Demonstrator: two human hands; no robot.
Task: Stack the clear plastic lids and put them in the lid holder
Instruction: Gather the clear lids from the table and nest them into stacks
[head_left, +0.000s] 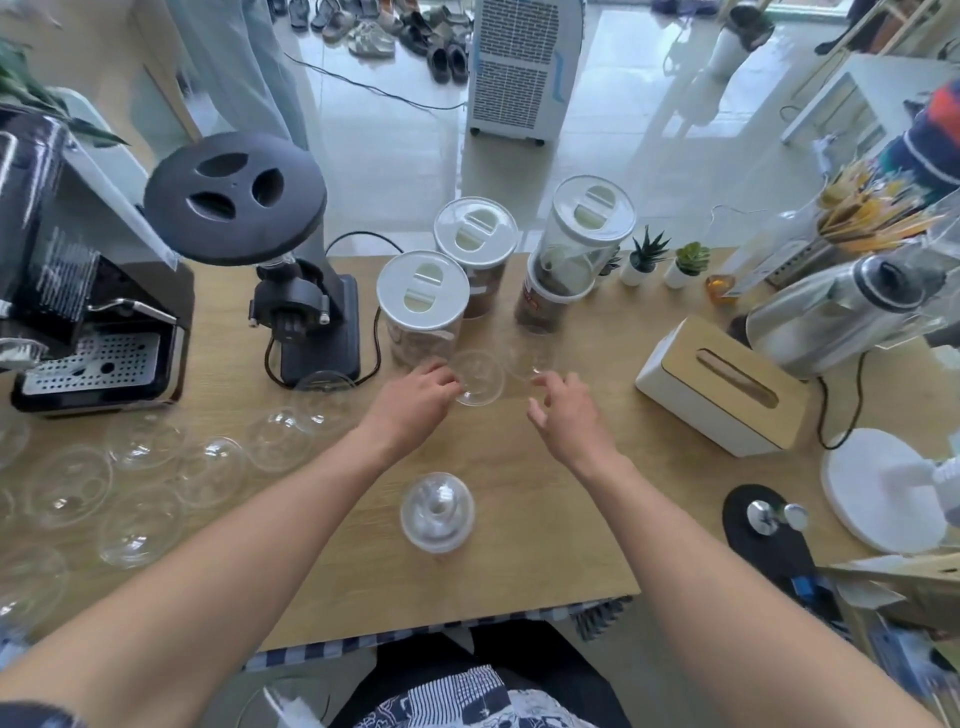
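Observation:
My left hand (415, 400) pinches the rim of a clear dome lid (479, 378) lying on the wooden table (545, 519), just in front of the jars. A second clear lid (525, 358) lies right of it. My right hand (566, 415) hovers beside that lid with fingers spread and nothing in them. A stack of clear lids (437, 512) stands near the table's front middle. Several loose clear lids (140, 525) are scattered over the left part of the table. I cannot tell which object is the lid holder.
Three lidded jars (423, 306) stand behind the hands. A coffee grinder (291, 291) and an espresso machine (88, 322) are at the left. A tissue box (727, 384), a kettle (841, 317) and a white lamp base (883, 488) are at the right.

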